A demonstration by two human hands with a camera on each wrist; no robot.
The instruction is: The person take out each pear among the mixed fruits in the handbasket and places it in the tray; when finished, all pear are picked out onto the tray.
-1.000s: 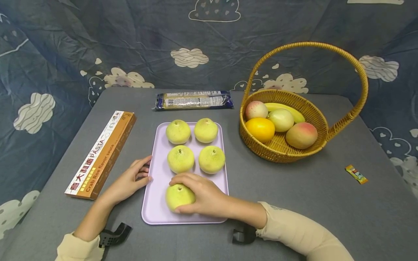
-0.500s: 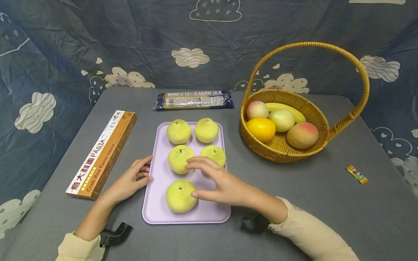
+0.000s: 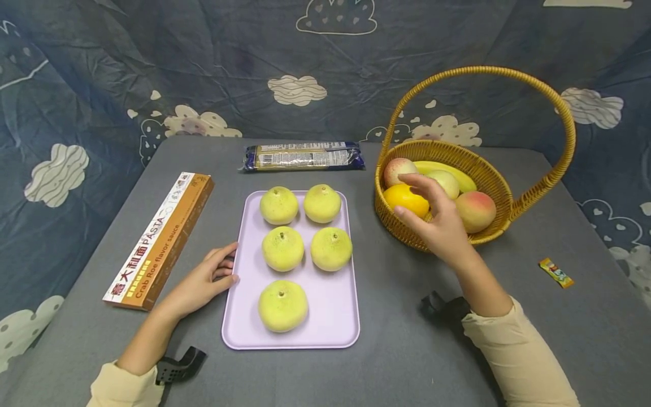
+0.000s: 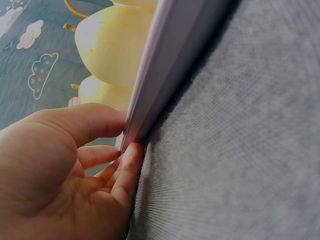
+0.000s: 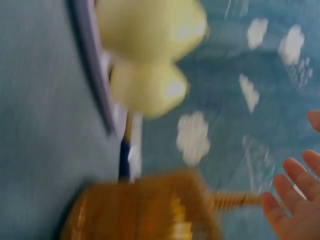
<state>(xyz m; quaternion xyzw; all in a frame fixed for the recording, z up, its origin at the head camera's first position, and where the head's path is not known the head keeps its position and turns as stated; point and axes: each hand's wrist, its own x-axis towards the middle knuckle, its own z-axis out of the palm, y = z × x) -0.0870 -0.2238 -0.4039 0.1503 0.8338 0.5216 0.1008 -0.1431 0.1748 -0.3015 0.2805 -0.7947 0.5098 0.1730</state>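
Observation:
Several round yellow-green fruits with short stems, like small pomelos point(image 3: 283, 306), stand on a lilac tray point(image 3: 333, 316). At the tray's left edge my left hand point(image 3: 205, 281) holds the rim; in the left wrist view its thumb point(image 4: 102, 122) lies on the fruit side and a fingertip point(image 4: 132, 154) reaches towards the table side. My right hand point(image 3: 439, 220) holds nothing and hovers over the front of a wicker basket point(image 3: 500, 186), fingers spread. Inside are an orange-yellow fruit point(image 3: 399, 199), a peach point(image 3: 480, 212), a pinkish fruit point(image 3: 399, 169), a pale fruit point(image 3: 447, 182) and a banana point(image 3: 450, 169).
A long pasta box point(image 3: 160, 240) lies left of the tray. Behind the tray is a dark blue packet point(image 3: 304, 156). A small yellow sachet point(image 3: 556, 272) lies at the right. The basket's tall handle point(image 3: 478, 70) arches up in front of the cloud-patterned cloth point(image 3: 203, 56).
My right hand has let go of the nearest pomelo-like fruit, leaving it on the tray, and moved right and away to the basket. My left hand has stayed at the tray's edge.

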